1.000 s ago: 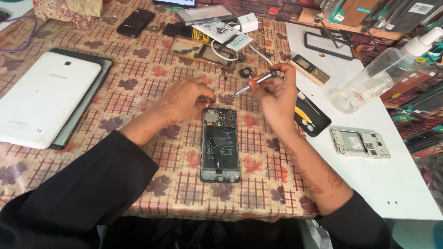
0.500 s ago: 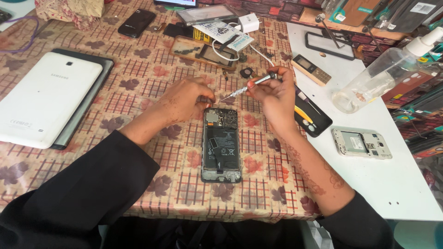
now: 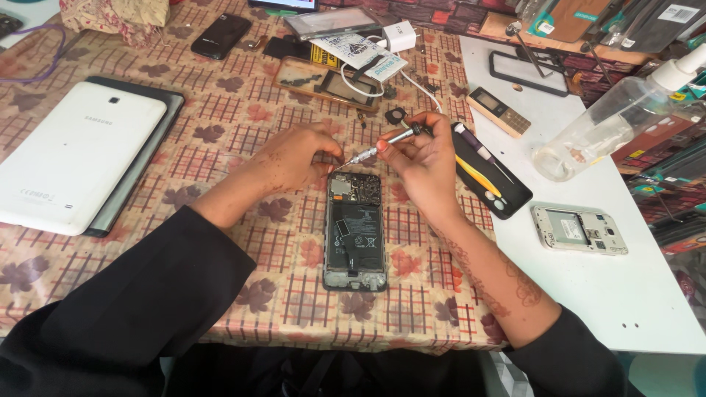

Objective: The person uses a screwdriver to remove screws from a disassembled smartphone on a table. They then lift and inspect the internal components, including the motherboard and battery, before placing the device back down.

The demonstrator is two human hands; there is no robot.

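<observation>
Flanking the opened phone (image 3: 355, 231): white tablet (image 3: 73, 154), tool tray (image 3: 491, 171).

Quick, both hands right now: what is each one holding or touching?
Left hand: curled at the top edge of the opened phone; grip cannot be told.
Right hand: closed on the small screwdriver, tip toward the phone's top.

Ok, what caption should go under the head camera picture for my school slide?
Two hands at an opened phone: right hand holds a small screwdriver, left hand touches the phone's top corner.
</observation>
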